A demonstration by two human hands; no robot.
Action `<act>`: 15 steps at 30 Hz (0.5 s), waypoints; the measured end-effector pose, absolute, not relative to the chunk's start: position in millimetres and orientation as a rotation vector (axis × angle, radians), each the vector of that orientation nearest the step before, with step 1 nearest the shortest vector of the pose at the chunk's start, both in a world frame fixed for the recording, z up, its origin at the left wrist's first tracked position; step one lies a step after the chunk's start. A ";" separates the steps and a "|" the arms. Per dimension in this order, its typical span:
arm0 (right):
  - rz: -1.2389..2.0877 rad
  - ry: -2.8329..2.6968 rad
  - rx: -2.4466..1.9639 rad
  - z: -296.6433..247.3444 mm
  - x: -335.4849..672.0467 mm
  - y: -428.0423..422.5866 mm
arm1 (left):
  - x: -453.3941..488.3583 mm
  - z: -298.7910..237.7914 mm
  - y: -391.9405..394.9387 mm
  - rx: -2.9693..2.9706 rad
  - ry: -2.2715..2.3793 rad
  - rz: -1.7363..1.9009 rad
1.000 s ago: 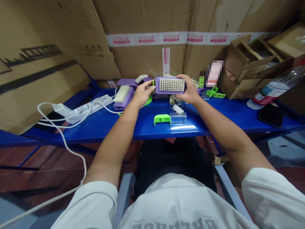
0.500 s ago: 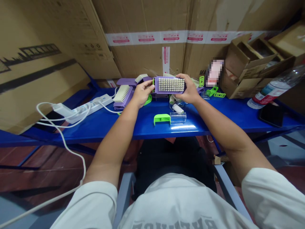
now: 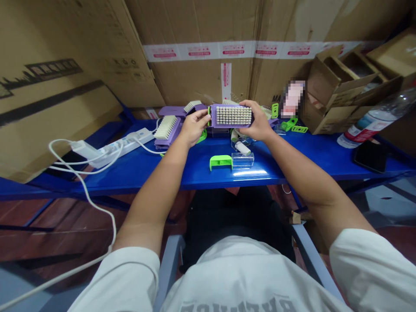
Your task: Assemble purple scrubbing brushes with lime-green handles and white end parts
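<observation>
Both my hands hold a purple brush (image 3: 230, 116) up above the table, its cream bristles facing me. My left hand (image 3: 194, 127) grips its left end, next to a small green clip (image 3: 209, 116). My right hand (image 3: 256, 121) grips its right end. Behind my left hand lie two more purple brushes (image 3: 167, 131) (image 3: 191, 106) with cream bristles. Below my hands sit a green plastic cover (image 3: 221, 162), a clear plastic box (image 3: 242, 160) and a small white tube (image 3: 243, 148).
The blue metal table (image 3: 195, 175) holds a white power strip (image 3: 128, 145) with white cables, green plastic parts (image 3: 289, 125), a plastic bottle (image 3: 373, 121) and a black phone (image 3: 370, 156). Cardboard boxes (image 3: 338, 91) stand along the back and right.
The held brush has shifted slightly left and now sits a little more level. My hands have moved only slightly with it, and the items on the table stay in place.
</observation>
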State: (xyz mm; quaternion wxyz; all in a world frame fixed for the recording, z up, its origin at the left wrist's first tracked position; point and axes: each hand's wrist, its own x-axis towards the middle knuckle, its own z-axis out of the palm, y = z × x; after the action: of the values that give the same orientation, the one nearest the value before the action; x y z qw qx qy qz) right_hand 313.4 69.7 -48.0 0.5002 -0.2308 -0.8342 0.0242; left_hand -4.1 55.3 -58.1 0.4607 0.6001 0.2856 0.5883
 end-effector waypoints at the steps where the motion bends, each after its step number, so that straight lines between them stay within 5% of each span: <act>1: 0.064 -2.019 -0.559 -47.8 313.5 69.8 | -3.8 -58.3 55.6 1.472 0.692 1.451; 15: 0.061 -2.029 -0.613 -44.1 311.1 65.6 | -1.9 -51.5 47.6 1.436 0.711 1.430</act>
State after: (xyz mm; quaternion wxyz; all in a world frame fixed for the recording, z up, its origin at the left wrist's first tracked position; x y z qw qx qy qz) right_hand 311.1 65.6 -44.1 0.4885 -0.2524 -0.8349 0.0249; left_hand -1.9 47.6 -51.5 0.4770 0.5877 0.2910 0.5852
